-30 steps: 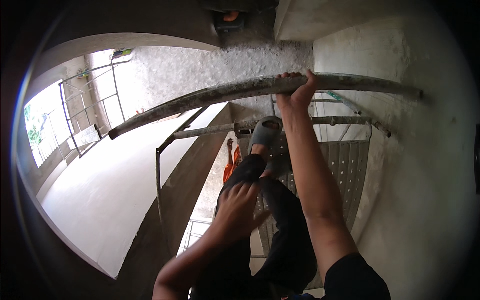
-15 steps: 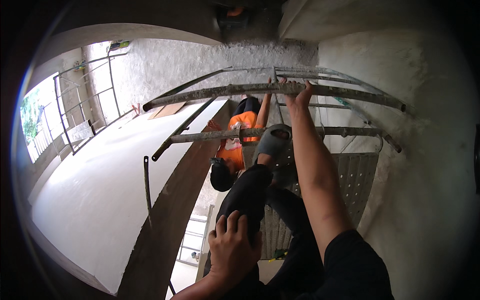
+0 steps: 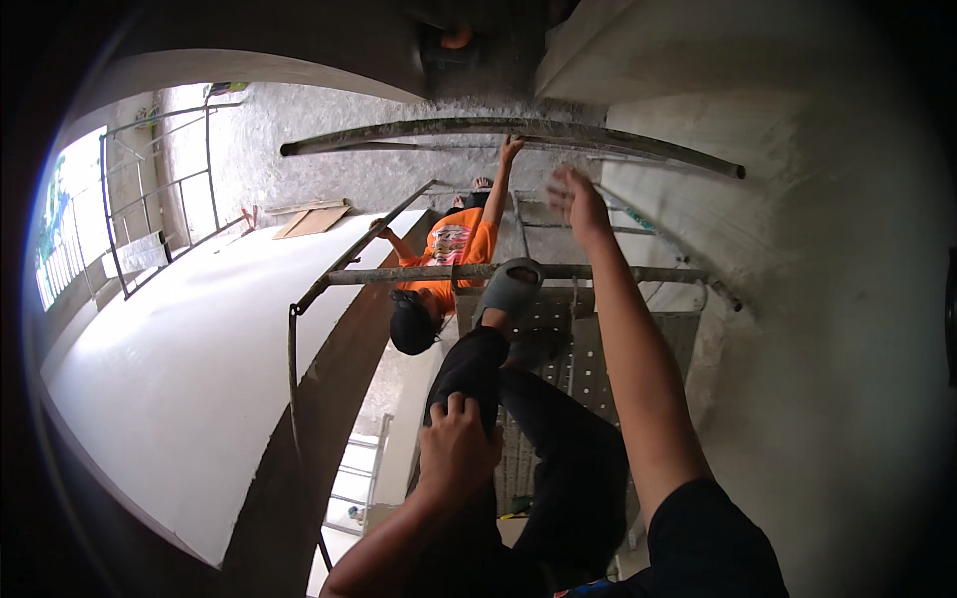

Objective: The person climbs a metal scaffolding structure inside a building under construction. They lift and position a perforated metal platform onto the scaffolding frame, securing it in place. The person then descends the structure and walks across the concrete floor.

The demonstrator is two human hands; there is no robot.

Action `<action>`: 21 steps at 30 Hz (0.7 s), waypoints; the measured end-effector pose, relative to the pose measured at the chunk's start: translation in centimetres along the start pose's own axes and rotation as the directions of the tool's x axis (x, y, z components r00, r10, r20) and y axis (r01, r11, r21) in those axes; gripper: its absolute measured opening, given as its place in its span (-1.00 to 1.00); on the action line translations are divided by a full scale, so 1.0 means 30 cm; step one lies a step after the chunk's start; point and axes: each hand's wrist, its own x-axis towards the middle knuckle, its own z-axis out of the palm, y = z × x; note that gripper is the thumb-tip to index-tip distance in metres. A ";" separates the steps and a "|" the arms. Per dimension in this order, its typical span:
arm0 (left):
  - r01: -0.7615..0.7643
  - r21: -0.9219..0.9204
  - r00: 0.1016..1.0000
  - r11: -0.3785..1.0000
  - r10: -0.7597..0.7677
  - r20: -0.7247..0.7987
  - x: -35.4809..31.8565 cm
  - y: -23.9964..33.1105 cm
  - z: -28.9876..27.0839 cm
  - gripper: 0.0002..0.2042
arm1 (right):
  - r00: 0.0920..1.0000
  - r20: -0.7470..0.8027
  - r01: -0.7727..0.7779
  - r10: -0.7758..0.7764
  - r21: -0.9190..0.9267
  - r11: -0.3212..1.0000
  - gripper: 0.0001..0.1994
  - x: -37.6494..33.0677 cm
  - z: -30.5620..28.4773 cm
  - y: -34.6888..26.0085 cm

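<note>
While your right hand (image 3: 576,199) reaches up with fingers spread and holds nothing, the upper scaffold rail (image 3: 518,130) runs just above and beyond your fingertips, not touching them. Below that hand, the lower crossbar (image 3: 419,273) passes under your wrist, with your grey slipper (image 3: 508,289) resting on it. Your left hand (image 3: 457,448) lies closed over your own knee in dark trousers (image 3: 558,468). Beyond the crossbar, a co-worker in an orange shirt (image 3: 454,244) grips the upper rail with one raised hand.
</note>
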 end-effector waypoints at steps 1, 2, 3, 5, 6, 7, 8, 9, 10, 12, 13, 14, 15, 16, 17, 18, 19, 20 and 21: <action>-0.014 -0.004 1.000 1.000 0.014 -0.003 -0.010 -0.002 0.013 -0.59 | 0.998 0.044 -0.039 0.045 -0.146 0.988 -0.54 -0.104 -0.030 -0.009; -0.031 -0.021 0.999 0.999 0.031 -0.025 -0.020 -0.008 0.039 -0.59 | 0.999 0.039 0.007 0.009 -0.392 0.920 -0.59 -0.219 -0.050 -0.010; -0.046 -0.033 0.998 0.998 0.045 -0.035 -0.043 -0.003 0.062 -0.59 | 0.993 0.115 0.102 -0.031 -0.683 0.723 -0.57 -0.334 -0.106 -0.001; -0.068 -0.057 0.997 0.996 0.066 -0.039 -0.091 0.007 0.105 -0.59 | 0.967 0.147 0.240 -0.209 -0.806 0.541 -0.57 -0.621 -0.206 0.117; -0.071 -0.084 0.997 0.994 0.067 -0.049 -0.114 -0.003 0.136 -0.59 | 0.994 0.026 -0.030 0.104 -0.863 0.504 -0.56 -0.795 -0.200 0.083; -0.084 -0.113 0.995 0.990 0.078 -0.056 -0.143 -0.010 0.159 -0.59 | 0.994 0.051 0.000 0.097 -0.886 0.464 -0.53 -0.953 -0.267 0.161; -0.087 -0.152 0.994 0.984 0.077 -0.071 -0.176 -0.033 0.197 -0.60 | 0.968 0.023 -0.087 0.252 -0.904 0.418 -0.50 -1.120 -0.267 0.168; -0.095 -0.195 0.993 0.976 0.079 -0.088 -0.221 -0.049 0.210 -0.61 | 0.889 0.017 -0.155 0.458 -0.930 0.335 -0.37 -1.262 -0.281 0.175; -0.086 -0.230 0.994 0.969 0.067 -0.089 -0.279 -0.057 0.204 -0.61 | 0.871 0.037 -0.152 0.490 -0.928 0.340 -0.31 -1.426 -0.298 0.212; -0.080 -0.285 0.993 0.955 0.053 -0.103 -0.367 -0.096 0.177 -0.62 | 0.840 0.058 -0.144 0.539 -0.935 0.325 -0.22 -1.622 -0.275 0.209; -0.095 -0.289 0.986 0.953 0.050 -0.157 -0.431 -0.130 0.148 -0.58 | 0.827 0.056 -0.143 0.560 -0.941 0.306 -0.20 -1.705 -0.245 0.171; -0.091 -0.246 0.966 0.965 0.026 -0.255 -0.484 -0.172 0.121 -0.53 | 0.816 0.051 -0.145 0.576 -0.946 0.289 -0.17 -1.764 -0.225 0.144; -0.078 -0.202 0.936 0.976 0.002 -0.351 -0.539 -0.223 0.094 -0.47 | 0.799 0.008 -0.140 0.602 -0.970 0.199 -0.25 -1.748 -0.212 0.099; -0.038 -0.228 0.859 0.973 -0.085 -0.505 -0.600 -0.292 0.064 -0.36 | 0.799 0.032 -0.183 0.601 -0.938 0.294 -0.32 -1.748 -0.197 0.055; -0.096 -0.326 0.726 0.941 -0.158 -0.670 -0.685 -0.373 -0.009 -0.31 | 0.804 0.055 -0.225 0.592 -0.894 0.389 -0.39 -1.741 -0.190 0.026; -0.099 -0.214 0.533 0.972 -0.130 -0.836 -0.821 -0.444 -0.132 -0.27 | 0.828 -0.032 -0.293 0.560 -0.876 0.383 -0.49 -1.718 -0.209 0.016; 0.023 -0.157 0.415 0.987 -0.153 -0.897 -0.942 -0.570 -0.156 -0.28 | 0.845 -0.098 -0.348 0.525 -0.847 0.402 -0.49 -1.708 -0.213 -0.020; 0.118 -0.222 0.241 0.968 -0.244 -0.939 -1.058 -0.707 -0.171 -0.32 | 0.873 -0.077 -0.274 0.482 -0.895 0.351 -0.47 -1.703 -0.221 -0.051; 0.299 -0.214 0.008 0.930 -0.227 -0.974 -1.250 -0.756 -0.273 -0.35 | 0.899 -0.056 -0.197 0.433 -0.938 0.287 -0.44 -1.692 -0.227 -0.081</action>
